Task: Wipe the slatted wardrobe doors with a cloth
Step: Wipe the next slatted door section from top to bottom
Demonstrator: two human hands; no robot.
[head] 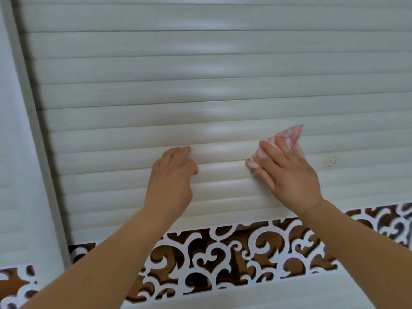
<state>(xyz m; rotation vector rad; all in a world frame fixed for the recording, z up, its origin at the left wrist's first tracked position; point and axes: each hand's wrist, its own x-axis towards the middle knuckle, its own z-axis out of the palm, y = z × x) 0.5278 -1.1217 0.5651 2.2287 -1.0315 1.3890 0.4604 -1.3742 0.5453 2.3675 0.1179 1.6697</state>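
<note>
The slatted wardrobe door (pixel 200 74) fills most of the frame, its pale horizontal slats running edge to edge; a grey frame post (pixel 33 121) slants down the left side; a carved scroll panel (pixel 223 253), white over brown, crosses the lower frame; the left hand (pixel 171 181) at lower centre rests against the slats, fingers together and bent at the tips; the right hand (pixel 289 172), right of centre, presses flat with fingers slightly apart on the pink-and-white cloth (pixel 287 139) against a slat; a small speckled mark (pixel 331 161) sits right of it.

Slatted door (pixel 156 85): cloth (pixel 287 139) and both hands flat against it, above fretwork band (pixel 223 253).
</note>
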